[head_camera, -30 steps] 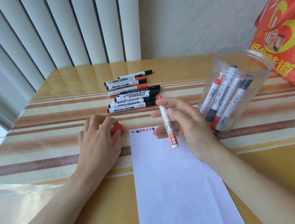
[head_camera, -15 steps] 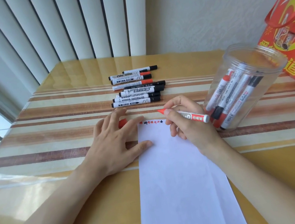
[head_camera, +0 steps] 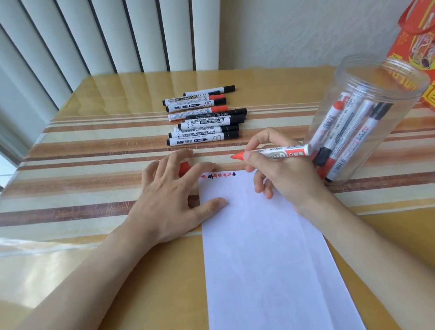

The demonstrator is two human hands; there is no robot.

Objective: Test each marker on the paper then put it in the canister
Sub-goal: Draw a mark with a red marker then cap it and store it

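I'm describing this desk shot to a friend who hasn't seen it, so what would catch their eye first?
Probably the right hand holding an uncapped red marker level just beyond the far edge of the white paper, where a row of red and black test marks sits. Next, the clear canister of markers to the right, and the row of capped markers farther back on the striped table.

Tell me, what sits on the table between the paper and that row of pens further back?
In the head view, a red cap, half hidden under the left hand's fingers, then bare striped tablecloth up to the marker row.
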